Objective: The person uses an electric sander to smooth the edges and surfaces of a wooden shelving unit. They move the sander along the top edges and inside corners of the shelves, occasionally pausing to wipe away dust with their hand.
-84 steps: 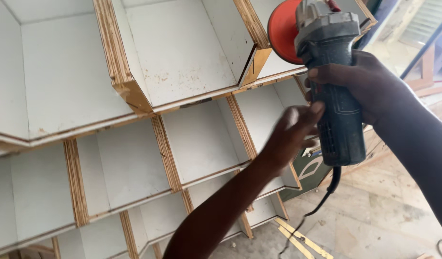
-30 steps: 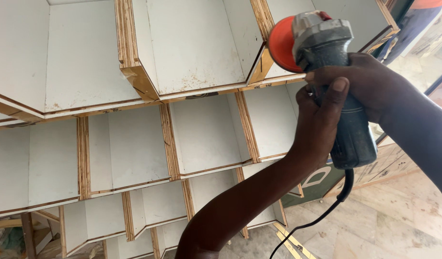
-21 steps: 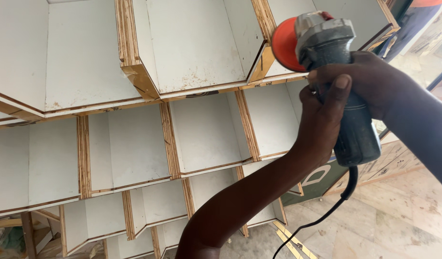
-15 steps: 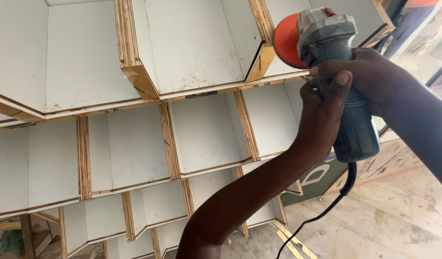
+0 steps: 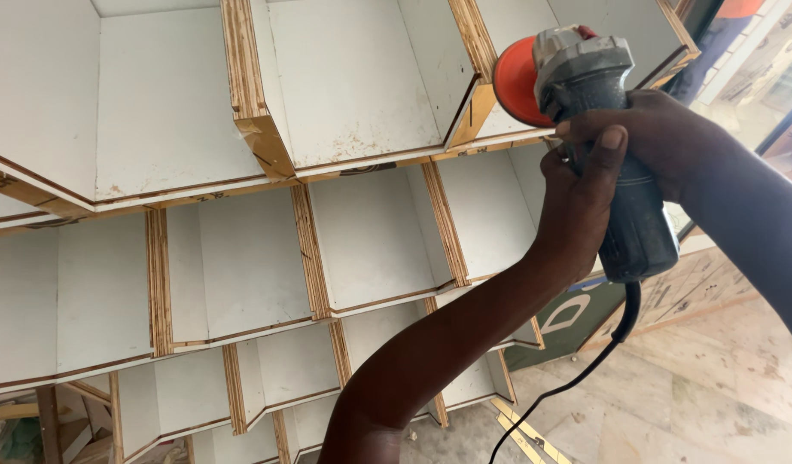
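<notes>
I hold a grey angle grinder (image 5: 624, 155) upright with both hands. Its orange sanding disc (image 5: 518, 82) faces left, close to the raw plywood edge (image 5: 470, 112) of an upper divider in a white shelf unit (image 5: 353, 94). My right hand (image 5: 671, 129) wraps the grinder's body from the right. My left hand (image 5: 581, 202) grips the body from the left, with its thumb up near the grinder's head. The black power cord (image 5: 576, 378) hangs down from the tool's base.
The shelf unit has several white compartments with bare plywood front edges (image 5: 310, 253). A tiled floor (image 5: 697, 404) lies at the lower right, with yellow strips (image 5: 520, 430) on it. Boards with printed patterns (image 5: 688, 288) lean behind the grinder.
My left hand came up from below and closed on the grinder's body. The grinder has shifted slightly right and down in view, with the disc staying near the upper divider edge.
</notes>
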